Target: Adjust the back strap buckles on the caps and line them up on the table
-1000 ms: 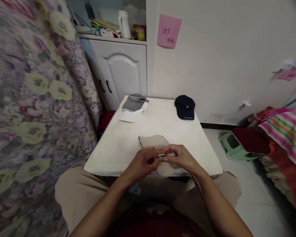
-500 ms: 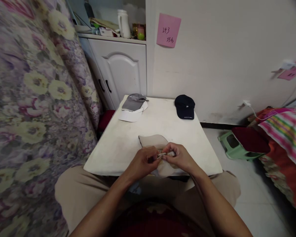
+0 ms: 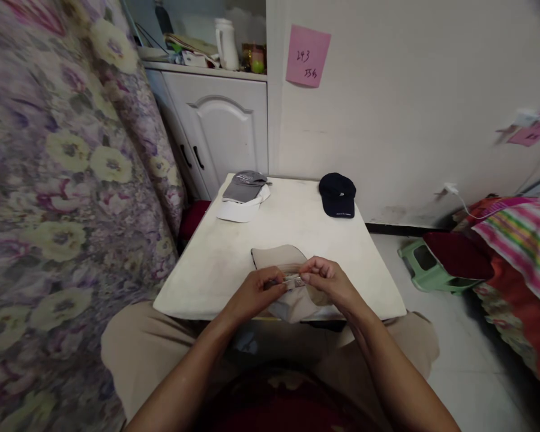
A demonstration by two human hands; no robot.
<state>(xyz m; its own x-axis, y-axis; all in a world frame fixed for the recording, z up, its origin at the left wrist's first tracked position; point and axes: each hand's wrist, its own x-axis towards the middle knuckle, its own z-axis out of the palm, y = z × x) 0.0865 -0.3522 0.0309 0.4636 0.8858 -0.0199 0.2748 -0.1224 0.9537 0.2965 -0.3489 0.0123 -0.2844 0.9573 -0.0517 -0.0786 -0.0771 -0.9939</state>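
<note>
Both hands (image 3: pixel 254 292) (image 3: pixel 334 286); cream table (image 3: pixel 220 270); floral curtain (image 3: pixel 72 210)

A floral curtain (image 3: pixel 63 180) fills the left side, its folds printed with pale yellow and purple blooms. Next to it stands a white cabinet (image 3: pixel 227 129) with two dark handles; a white jug (image 3: pixel 227 45) sits on its ledge among small clutter. On the wall (image 3: pixel 387 108) hangs a pink note (image 3: pixel 308 57) (handwritten, with "243" on top). To the right, a green stool (image 3: pixel 416 267) with a dark red top stands beside a striped cloth (image 3: pixel 526 234), below a white plug (image 3: pixel 450 189) with its cable.
</note>
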